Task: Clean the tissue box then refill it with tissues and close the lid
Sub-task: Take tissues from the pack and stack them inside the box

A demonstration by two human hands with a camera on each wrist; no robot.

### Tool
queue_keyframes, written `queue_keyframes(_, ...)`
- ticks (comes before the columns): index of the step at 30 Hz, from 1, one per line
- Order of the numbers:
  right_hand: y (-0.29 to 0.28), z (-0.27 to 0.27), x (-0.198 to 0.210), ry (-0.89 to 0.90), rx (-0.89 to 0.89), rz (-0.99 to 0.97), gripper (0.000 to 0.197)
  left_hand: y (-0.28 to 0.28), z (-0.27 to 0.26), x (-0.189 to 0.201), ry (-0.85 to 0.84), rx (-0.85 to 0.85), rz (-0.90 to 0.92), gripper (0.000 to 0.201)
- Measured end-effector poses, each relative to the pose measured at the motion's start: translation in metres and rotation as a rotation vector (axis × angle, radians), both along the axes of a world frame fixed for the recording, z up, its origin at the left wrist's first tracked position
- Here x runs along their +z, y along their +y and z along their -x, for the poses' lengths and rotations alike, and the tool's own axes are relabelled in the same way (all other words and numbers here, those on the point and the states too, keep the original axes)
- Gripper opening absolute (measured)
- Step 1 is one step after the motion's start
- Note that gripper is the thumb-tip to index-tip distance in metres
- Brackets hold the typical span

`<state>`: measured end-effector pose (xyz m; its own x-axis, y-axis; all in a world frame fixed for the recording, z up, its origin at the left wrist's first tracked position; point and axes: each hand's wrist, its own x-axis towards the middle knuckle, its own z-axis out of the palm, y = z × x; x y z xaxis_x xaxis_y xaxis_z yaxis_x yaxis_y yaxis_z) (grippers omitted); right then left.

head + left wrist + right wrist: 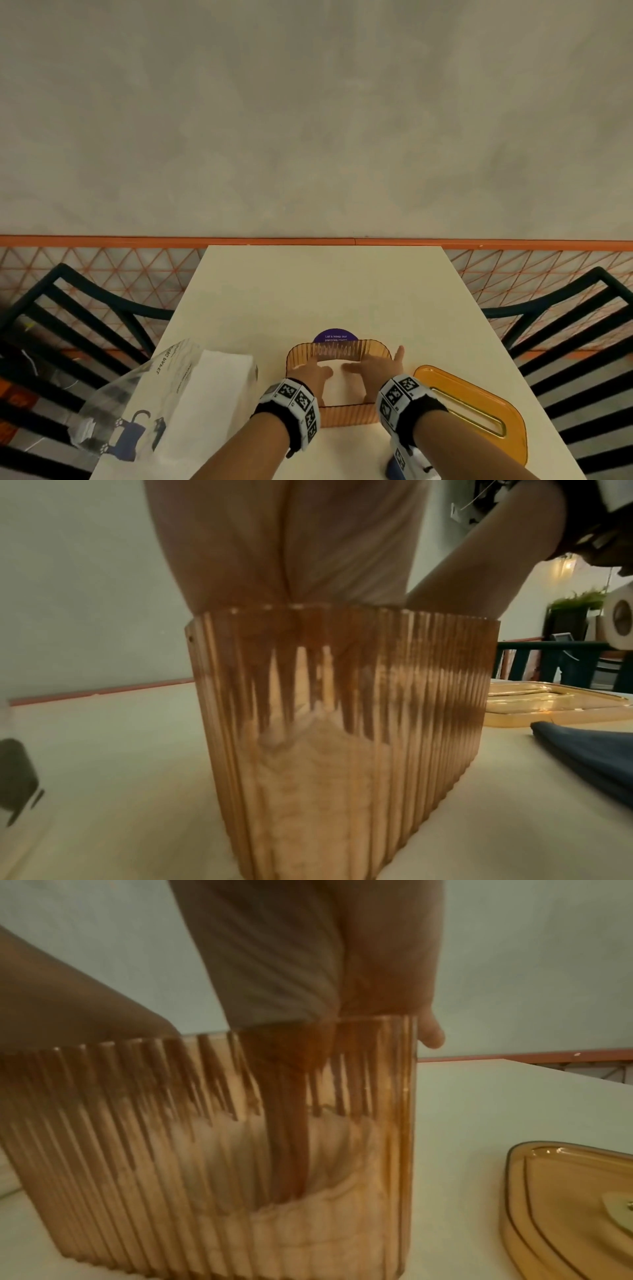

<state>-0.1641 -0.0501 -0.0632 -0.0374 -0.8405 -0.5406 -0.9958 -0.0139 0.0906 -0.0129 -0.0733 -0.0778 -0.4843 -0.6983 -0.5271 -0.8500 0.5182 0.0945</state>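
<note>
Ribbed amber plastic fills both wrist views: the near wall of the tissue box, an open-topped translucent tub standing upright on the cream table, close to its near edge. Both of the person's hands reach down into it from above. The left hand lies in the left half of the box and the right hand in the right half, fingers stretched out and pointing toward each other, flat upon the white stack of tissues inside, neither hand curled round anything. The fingertips are close together over the middle of the stack, though whether they touch I cannot tell. The right thumb sticks out over the box's right rim, outside the wall. Seen through the ribs from the wrists, the fingers show as dark streaks above a pale layer of tissues in the lower part of the box. Just to the right of the box lies its lid, an amber plate with a long slot, flat on the table and apart from the box. To the left lies a clear plastic tissue pack with white tissues showing in it. A purple round sticker sits on the table just behind the box, and a dark blue cloth lies near the box's front right corner. Dark slatted chairs stand either side.
</note>
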Motion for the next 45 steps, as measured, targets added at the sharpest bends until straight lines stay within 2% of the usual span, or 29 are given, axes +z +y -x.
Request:
queue_keyframes(3, 0.001, -0.001, 0.004, -0.023, 0.001, 0.007, 0.064, 0.004, -0.003, 0.008, 0.033, -0.059, 0.034, 0.053)
queue_keyframes(4, 0.002, -0.001, 0.005, -0.039, 0.008, 0.025, 0.065, 0.007, -0.004, 0.012, 0.116, -0.027, 0.086, 0.053)
queue_keyframes(6, 0.007, 0.004, 0.011, -0.078, 0.016, 0.131, 0.064, 0.011, -0.013, 0.020, 0.341, 0.092, 0.228, 0.042)
queue_keyframes(8, 0.014, 0.011, 0.016, -0.130, -0.012, 0.322, 0.053, 0.012, -0.030, 0.027, 0.539, 0.227, 0.416, 0.031)
queue_keyframes(10, 0.022, 0.020, 0.017, -0.173, -0.056, 0.469, 0.044, 0.012, -0.057, 0.031, 0.603, 0.378, 0.540, 0.028)
queue_keyframes(12, 0.028, 0.027, 0.014, -0.231, -0.139, 0.518, 0.045, 0.013, -0.084, 0.027, 0.562, 0.548, 0.582, 0.026)
queue_keyframes(15, 0.032, 0.031, 0.004, -0.326, -0.311, 0.499, 0.051, 0.020, -0.111, 0.014, 0.256, 0.730, 0.436, 0.035)
queue_keyframes(18, 0.032, 0.029, -0.007, -0.431, -0.453, 0.386, 0.056, 0.027, -0.120, -0.003, 0.109, 0.795, 0.237, 0.058)
queue_keyframes(20, 0.031, 0.027, -0.010, -0.458, -0.486, 0.325, 0.055, 0.031, -0.119, -0.011, 0.071, 0.789, 0.238, 0.058)
queue_keyframes(26, 0.028, 0.023, -0.010, -0.433, -0.511, 0.282, 0.055, 0.029, -0.115, -0.011, 0.099, 0.818, 0.301, 0.032)
queue_keyframes(32, 0.027, 0.021, -0.011, -0.430, -0.521, 0.294, 0.052, 0.030, -0.115, -0.014, 0.019, 0.754, 0.333, 0.039)
queue_keyframes(38, 0.026, 0.022, -0.012, -0.431, -0.518, 0.273, 0.052, 0.029, -0.119, -0.008, 0.024, 0.782, 0.363, 0.033)
queue_keyframes(42, 0.026, 0.024, -0.009, -0.425, -0.507, 0.248, 0.051, 0.033, -0.125, -0.003, 0.041, 0.740, 0.356, 0.034)
queue_keyframes(45, 0.028, 0.027, 0.000, -0.401, -0.464, 0.239, 0.057, 0.031, -0.133, 0.011, 0.056, 0.689, 0.371, 0.038)
